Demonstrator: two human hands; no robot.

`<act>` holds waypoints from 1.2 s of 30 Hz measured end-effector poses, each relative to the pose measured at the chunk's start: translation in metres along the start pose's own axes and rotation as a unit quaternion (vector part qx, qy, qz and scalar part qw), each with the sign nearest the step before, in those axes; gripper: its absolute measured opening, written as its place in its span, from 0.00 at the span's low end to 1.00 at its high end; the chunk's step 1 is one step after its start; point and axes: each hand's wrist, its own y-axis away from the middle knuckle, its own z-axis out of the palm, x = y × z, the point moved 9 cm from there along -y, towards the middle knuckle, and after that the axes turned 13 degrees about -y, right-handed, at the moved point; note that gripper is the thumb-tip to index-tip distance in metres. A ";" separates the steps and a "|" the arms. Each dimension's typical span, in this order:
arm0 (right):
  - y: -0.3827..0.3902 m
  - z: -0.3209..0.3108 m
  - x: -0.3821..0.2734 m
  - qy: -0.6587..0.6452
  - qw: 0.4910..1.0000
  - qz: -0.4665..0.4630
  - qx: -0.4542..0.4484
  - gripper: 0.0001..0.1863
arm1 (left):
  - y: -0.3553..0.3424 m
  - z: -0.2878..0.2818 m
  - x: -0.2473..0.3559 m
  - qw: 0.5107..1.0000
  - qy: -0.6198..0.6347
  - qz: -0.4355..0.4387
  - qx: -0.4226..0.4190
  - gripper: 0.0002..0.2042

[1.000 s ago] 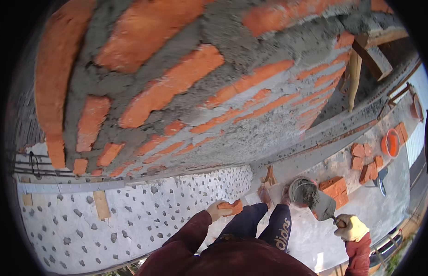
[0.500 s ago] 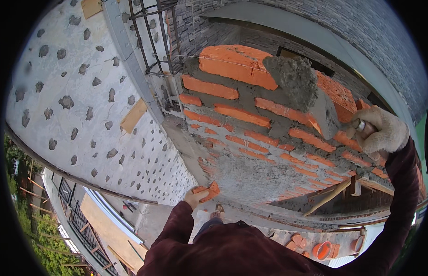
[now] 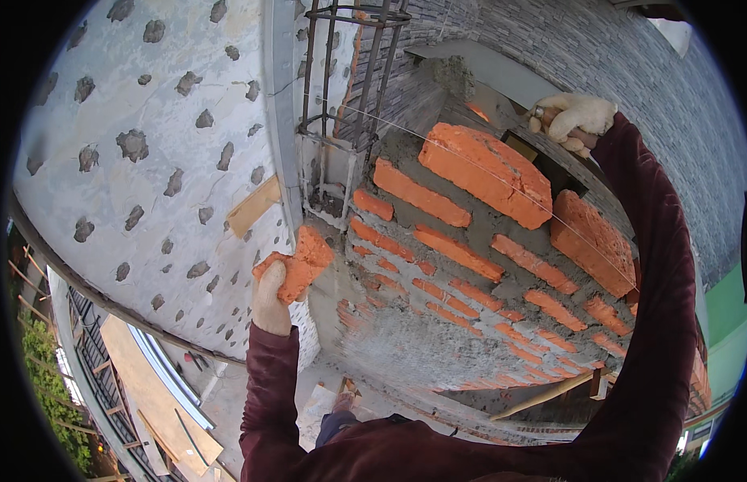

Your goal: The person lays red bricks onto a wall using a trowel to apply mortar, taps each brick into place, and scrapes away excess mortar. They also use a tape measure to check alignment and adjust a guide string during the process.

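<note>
Two hands [image 3: 272,301] [image 3: 574,119], one trowel [image 3: 492,103], one held brick [image 3: 303,261], one rebar cage [image 3: 373,72], one string [image 3: 389,124]

This is a building site: an unfinished brick wall [image 3: 462,263] with raw mortar joints, bare steel rods [image 3: 368,80] forming a cage at its left end, a string [image 3: 478,162] stretched along its top edge, plywood [image 3: 161,394] lying below.

Mostly matt, gritty surfaces, with dull metal, wood and cloth.
The orange-red broken clay brick piece [image 3: 301,261] looks coarse and matt, like the orange-red clay bricks [image 3: 486,173] of the wall; the grey mortar [image 3: 487,233] between them is rough. The dark metal-bar cage [image 3: 377,48] is dull, the tan wooden board [image 3: 255,206] flat and matt, the off-white cloth glove [image 3: 578,116] matt, the maroon cloth sleeve [image 3: 271,377] creased.
</note>
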 end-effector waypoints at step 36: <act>-0.022 0.080 -0.054 0.396 0.887 -0.206 0.117 0.08 | -0.018 0.052 -0.070 0.989 0.001 -0.124 -0.082 0.18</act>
